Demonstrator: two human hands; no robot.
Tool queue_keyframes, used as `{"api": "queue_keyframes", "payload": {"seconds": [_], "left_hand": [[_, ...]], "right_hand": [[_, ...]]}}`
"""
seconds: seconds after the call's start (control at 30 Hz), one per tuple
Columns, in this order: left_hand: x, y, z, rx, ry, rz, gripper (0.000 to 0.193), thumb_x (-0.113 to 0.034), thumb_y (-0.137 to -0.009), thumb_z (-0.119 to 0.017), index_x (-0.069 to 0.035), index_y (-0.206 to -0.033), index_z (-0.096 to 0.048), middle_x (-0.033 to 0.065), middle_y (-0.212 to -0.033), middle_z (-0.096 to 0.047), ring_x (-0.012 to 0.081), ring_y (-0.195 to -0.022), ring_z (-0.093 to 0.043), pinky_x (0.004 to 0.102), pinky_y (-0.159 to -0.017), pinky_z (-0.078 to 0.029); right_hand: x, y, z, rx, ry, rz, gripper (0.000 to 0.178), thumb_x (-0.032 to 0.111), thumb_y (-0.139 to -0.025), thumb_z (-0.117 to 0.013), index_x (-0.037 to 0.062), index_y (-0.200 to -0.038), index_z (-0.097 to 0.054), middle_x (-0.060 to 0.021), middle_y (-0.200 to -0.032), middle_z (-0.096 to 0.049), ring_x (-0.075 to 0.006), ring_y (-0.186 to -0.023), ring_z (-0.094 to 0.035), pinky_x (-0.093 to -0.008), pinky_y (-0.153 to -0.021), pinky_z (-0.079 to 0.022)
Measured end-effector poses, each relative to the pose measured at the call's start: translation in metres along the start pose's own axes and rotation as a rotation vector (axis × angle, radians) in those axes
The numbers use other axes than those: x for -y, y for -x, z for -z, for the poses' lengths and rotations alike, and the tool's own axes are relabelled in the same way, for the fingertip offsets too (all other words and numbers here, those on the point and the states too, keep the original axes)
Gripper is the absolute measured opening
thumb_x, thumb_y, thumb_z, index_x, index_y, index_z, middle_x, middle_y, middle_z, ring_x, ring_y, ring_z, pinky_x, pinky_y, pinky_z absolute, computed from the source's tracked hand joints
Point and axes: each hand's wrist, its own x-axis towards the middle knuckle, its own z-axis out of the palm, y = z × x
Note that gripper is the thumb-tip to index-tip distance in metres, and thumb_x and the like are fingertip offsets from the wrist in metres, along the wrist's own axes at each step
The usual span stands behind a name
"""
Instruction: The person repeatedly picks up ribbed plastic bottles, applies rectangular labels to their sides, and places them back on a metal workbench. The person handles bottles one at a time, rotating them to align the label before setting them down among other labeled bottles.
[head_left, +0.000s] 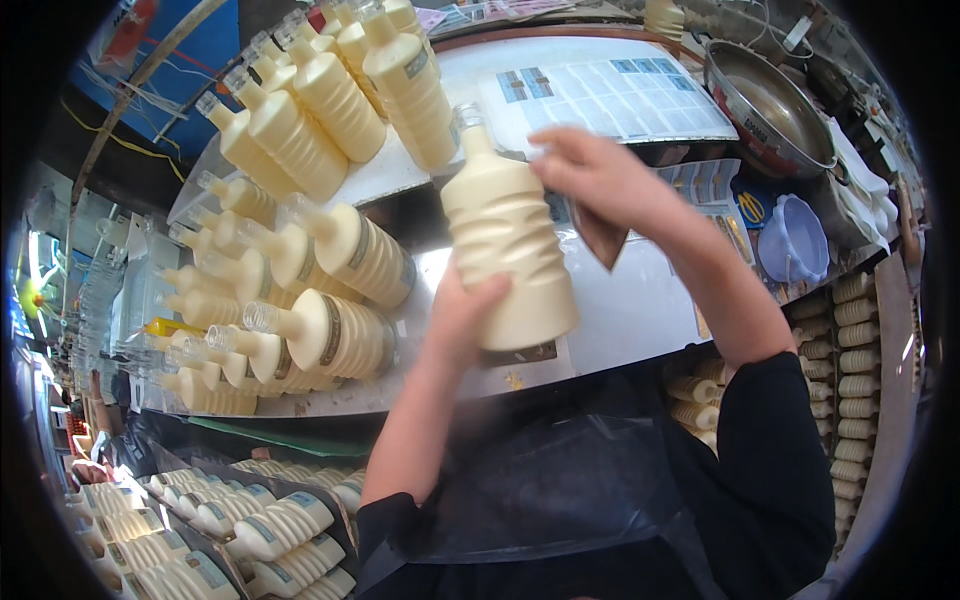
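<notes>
A ribbed cream bottle (505,235) with a clear threaded neck stands tilted slightly in front of me. My left hand (468,305) grips its lower left side, the thumb across the front. Beside the bottle's right shoulder is my right hand (590,175), its fingers bent and smeared by motion. A flat brown pointed piece (602,237) shows just under that hand; whether the hand holds it is hidden. Sheets of printed labels (600,100) lie on the white board beyond. Similar bottles stand upright behind (405,80) and crowd the table to my left (335,335).
Far right sits a wide metal pan (770,100), with a lilac bucket (793,240) and yellow-handled scissors (750,208) nearer. Racked bottles (853,380) line the lower right. Trays of labelled bottles (280,525) lie below the table edge at lower left.
</notes>
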Motion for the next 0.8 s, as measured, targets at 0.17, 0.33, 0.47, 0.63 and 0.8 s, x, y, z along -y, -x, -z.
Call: {"api": "queue_keyframes", "payload": {"seconds": [0.17, 0.33, 0.47, 0.63, 0.8], "left_hand": [[0.008, -0.014, 0.015, -0.032, -0.21, 0.027, 0.082, -0.033, -0.087, -0.078, 0.0, -0.15, -0.037, 0.015, -0.135, -0.059, 0.0253, -0.122, -0.061, 0.0379, -0.106, -0.048], [0.006, -0.019, 0.021, -0.232, -0.762, -0.066, 0.09, -0.025, -0.085, -0.077, -0.002, -0.157, -0.028, 0.0186, -0.137, -0.058, 0.0279, -0.125, -0.059, 0.0402, -0.105, -0.05], [0.019, -0.02, 0.025, -0.193, -0.43, -0.11, 0.094, -0.019, -0.085, -0.076, -0.004, -0.159, -0.021, 0.0198, -0.141, -0.056, 0.0287, -0.126, -0.059, 0.0412, -0.104, -0.051], [0.015, -0.013, 0.011, -0.239, -0.337, -0.072, 0.092, -0.017, -0.086, -0.073, -0.005, -0.16, -0.02, 0.0206, -0.145, -0.05, 0.0294, -0.127, -0.057, 0.0412, -0.106, -0.048], [0.033, -0.003, 0.017, -0.267, -0.443, -0.183, 0.083, -0.016, -0.089, -0.071, 0.003, -0.157, -0.027, 0.0208, -0.148, -0.046, 0.029, -0.132, -0.051, 0.04, -0.113, -0.04]], "right_hand": [[-0.021, 0.047, -0.044, 0.284, -0.39, -0.46, 0.073, 0.03, -0.1, -0.068, -0.0034, -0.156, -0.035, -0.0212, -0.133, -0.064, -0.0213, -0.117, -0.062, -0.0314, -0.094, -0.052], [-0.04, 0.062, -0.068, 0.118, -0.247, -0.298, 0.081, 0.022, -0.089, -0.075, -0.0005, -0.156, -0.036, -0.0203, -0.132, -0.063, -0.0089, -0.077, -0.064, -0.025, -0.066, -0.053], [-0.037, 0.07, -0.08, 0.022, -0.245, -0.306, 0.079, 0.019, -0.087, -0.075, 0.0017, -0.155, -0.039, -0.0182, -0.129, -0.065, -0.0077, -0.067, -0.062, -0.0251, -0.063, -0.052], [-0.048, 0.099, -0.069, -0.076, -0.065, -0.248, 0.053, 0.017, -0.087, -0.075, 0.0054, -0.137, -0.062, -0.0118, -0.112, -0.071, -0.0111, -0.06, -0.06, -0.0277, -0.061, -0.051], [-0.088, 0.172, -0.022, -0.239, 0.447, -0.173, 0.021, 0.017, -0.09, -0.073, 0.0057, -0.107, -0.076, -0.0127, -0.09, -0.074, -0.0284, -0.069, -0.068, -0.0375, -0.065, -0.054]]}}
